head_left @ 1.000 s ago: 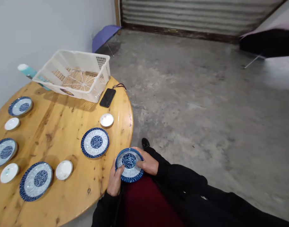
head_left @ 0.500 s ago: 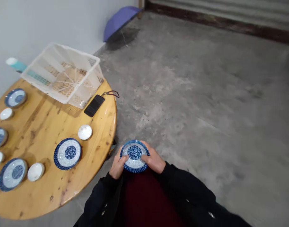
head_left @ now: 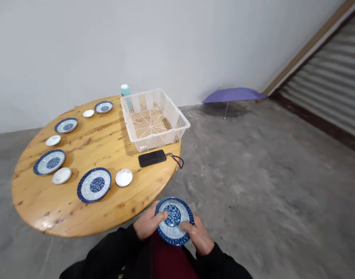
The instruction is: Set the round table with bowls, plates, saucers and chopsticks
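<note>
Both my hands grip a blue-and-white plate (head_left: 174,229) in front of my body, beyond the table's near edge. A second rim shows at its upper left, so more than one plate seems stacked there. My left hand (head_left: 150,222) is closed on the left side, thumb over the face. On the right side my right hand (head_left: 199,234) is closed too, its thumb pressed on the face; its fingers underneath are hidden. Nearest on the table are a matching plate (head_left: 96,185) and a small white dish (head_left: 124,177).
Several more plates (head_left: 49,162) and small white dishes (head_left: 61,176) line the round wooden table (head_left: 78,221). A white plastic basket (head_left: 160,138), a phone with a strap (head_left: 152,158) and a turquoise bottle (head_left: 125,90) stand or lie on it. An open purple umbrella (head_left: 235,94) rests by the wall.
My view has swung left and up, so the whole table now shows. The plates stay in both hands, now tilted a little and nearer the table's front edge.
</note>
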The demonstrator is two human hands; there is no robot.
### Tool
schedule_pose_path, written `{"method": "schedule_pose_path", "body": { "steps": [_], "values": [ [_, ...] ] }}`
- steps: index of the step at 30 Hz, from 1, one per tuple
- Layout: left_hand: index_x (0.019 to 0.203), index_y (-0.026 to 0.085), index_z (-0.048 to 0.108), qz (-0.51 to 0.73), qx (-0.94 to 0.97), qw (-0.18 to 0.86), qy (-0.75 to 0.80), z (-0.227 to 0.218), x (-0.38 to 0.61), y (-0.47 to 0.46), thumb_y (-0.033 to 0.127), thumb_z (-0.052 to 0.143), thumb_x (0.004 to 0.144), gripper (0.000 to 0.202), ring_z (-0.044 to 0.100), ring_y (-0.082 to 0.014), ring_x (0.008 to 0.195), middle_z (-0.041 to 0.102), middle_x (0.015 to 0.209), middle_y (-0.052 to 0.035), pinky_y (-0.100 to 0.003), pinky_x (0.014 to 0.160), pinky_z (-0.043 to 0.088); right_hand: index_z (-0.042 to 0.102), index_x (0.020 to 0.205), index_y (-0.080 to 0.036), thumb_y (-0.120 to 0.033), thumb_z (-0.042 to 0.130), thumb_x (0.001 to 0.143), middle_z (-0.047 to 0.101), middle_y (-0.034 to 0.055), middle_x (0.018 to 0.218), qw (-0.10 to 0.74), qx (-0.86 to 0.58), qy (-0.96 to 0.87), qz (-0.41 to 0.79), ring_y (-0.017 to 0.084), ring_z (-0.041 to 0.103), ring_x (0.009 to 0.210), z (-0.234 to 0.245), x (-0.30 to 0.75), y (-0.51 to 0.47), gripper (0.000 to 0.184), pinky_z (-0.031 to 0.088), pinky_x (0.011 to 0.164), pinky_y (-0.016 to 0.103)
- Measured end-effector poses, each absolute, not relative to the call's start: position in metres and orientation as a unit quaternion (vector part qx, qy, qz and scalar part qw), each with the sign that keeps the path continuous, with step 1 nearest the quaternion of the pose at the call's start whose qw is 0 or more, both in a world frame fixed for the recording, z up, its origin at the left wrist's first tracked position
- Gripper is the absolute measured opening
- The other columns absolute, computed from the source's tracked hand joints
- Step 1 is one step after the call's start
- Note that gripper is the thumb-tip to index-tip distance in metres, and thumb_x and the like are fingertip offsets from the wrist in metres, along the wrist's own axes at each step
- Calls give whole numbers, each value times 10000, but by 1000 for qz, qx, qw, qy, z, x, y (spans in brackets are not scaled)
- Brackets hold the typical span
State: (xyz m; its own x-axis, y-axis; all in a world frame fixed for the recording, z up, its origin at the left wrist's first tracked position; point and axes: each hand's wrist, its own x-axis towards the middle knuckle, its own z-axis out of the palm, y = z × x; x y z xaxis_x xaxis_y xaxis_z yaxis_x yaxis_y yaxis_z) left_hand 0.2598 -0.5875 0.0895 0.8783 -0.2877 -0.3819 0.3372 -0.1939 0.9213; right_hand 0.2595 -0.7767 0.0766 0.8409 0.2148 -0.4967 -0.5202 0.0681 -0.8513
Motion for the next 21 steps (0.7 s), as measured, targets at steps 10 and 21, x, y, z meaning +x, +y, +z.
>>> {"method": "schedule_pose_path", "body": {
  "steps": [10,21],
  "values": [
    [1016,163,634,-165,723,665,-86,154,404,-582,523,597,865,393,634,-236,922,681,889,-63,-349,858,536,709,787,-151,-211,633,489,709,41,760,688,-680,89,239,241,635,787,148,415,-782,314,508,709,313],
    [940,134,668,-146,676,720,57,221,558,-521,468,597,876,348,667,-209,765,719,846,-118,-340,705,563,600,763,-144,-48,585,540,559,3,578,640,-720,24,267,153,562,560,219,614,-700,243,525,539,275]
  ]
}}
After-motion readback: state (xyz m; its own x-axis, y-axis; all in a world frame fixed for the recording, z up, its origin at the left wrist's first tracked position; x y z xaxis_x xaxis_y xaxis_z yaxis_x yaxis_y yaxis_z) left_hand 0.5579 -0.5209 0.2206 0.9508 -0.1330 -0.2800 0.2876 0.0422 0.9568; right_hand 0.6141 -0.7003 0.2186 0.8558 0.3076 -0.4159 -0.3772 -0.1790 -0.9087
